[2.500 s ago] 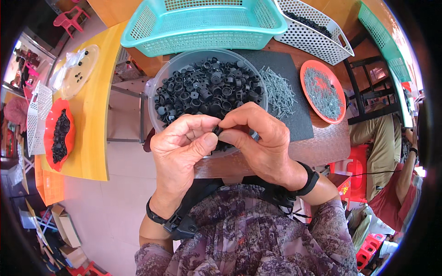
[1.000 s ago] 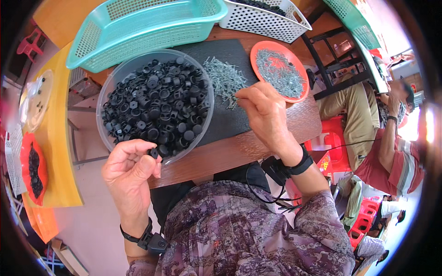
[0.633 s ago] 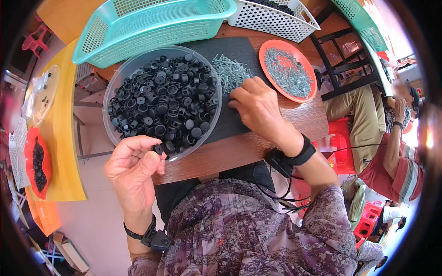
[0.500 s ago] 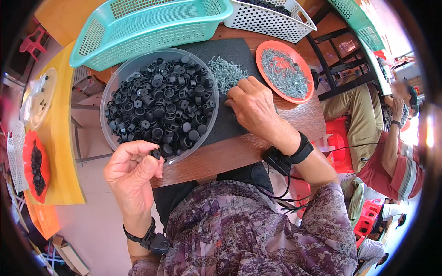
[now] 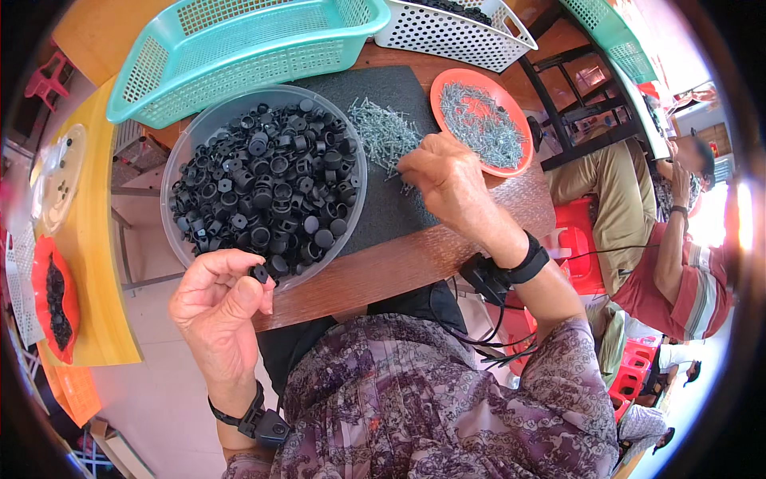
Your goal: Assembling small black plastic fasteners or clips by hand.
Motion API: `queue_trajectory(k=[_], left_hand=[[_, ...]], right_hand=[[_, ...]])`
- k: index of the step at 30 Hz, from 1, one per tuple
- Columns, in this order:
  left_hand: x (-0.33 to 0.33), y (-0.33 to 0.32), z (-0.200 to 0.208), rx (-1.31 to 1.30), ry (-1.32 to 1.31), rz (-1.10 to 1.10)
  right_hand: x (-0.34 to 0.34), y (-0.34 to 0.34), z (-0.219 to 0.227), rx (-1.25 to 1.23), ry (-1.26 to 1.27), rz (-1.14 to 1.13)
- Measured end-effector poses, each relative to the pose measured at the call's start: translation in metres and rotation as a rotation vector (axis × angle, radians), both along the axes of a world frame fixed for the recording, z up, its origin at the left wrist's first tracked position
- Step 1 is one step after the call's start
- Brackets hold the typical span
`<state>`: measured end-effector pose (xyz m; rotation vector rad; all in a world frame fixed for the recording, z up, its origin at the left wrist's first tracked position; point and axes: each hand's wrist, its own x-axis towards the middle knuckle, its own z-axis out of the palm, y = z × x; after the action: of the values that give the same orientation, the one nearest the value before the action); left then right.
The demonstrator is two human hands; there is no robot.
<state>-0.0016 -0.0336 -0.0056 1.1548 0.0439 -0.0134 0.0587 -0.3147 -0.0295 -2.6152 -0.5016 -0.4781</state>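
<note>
Between the thumb and fingertips of my left hand (image 5: 219, 311) is a small black plastic cap (image 5: 258, 273), held at the near edge of a clear round tub (image 5: 167, 191). Many similar black caps (image 5: 263, 172) fill that tub. My right hand (image 5: 451, 184) is at the near right side of a loose heap of thin silver screws (image 5: 381, 132). Its fingers are drawn together in a pinch, and whatever lies between the tips is hidden. The heap rests on a black mat (image 5: 379, 219). Right of it, an orange-red plate (image 5: 438, 100) carries more silver screws.
A teal basket (image 5: 239, 86) and a white perforated basket (image 5: 443, 38) line the table's far side. To the left is a yellow table (image 5: 104, 311) with a red dish (image 5: 40, 279). A person in a red shirt (image 5: 666, 271) sits at right, near a red stool (image 5: 578, 243).
The view has shifted a little, moving the table's things slightly left. My right hand has moved a bit toward the plate's side of the heap. The left hand keeps its cap.
</note>
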Motion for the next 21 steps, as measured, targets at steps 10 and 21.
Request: queue_trajectory(k=[10, 21], left_hand=[[0.002, -0.007, 0.004, -0.014, 0.004, -0.017], [0.001, -0.006, 0.001, -0.02, 0.004, -0.04]], right_hand=[[0.012, 0.005, -0.003, -0.128, -0.026, 0.175], [0.018, -0.001, -0.004, -0.179, -0.021, 0.198]])
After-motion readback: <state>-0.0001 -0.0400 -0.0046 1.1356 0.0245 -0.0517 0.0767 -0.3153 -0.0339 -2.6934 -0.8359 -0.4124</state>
